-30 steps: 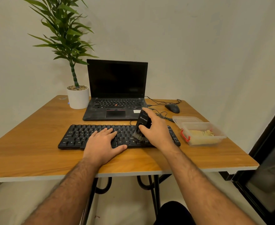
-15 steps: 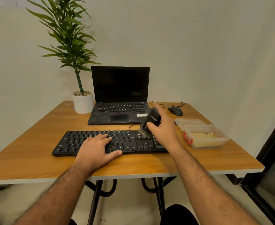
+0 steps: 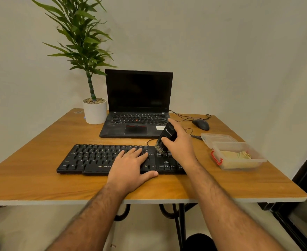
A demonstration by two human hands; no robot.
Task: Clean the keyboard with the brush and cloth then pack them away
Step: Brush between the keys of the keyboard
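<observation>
Head view: right hand (image 3: 180,145) grips brush (image 3: 165,140), left hand (image 3: 131,165) flat; box (image 3: 239,160) holds cloth (image 3: 236,155).

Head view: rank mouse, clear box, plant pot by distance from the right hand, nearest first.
From the right hand, which grips the brush:
1. Mouse, behind it, to the right.
2. Clear box, right; close to the mouse's distance, hard to call.
3. Plant pot, far left corner.
</observation>
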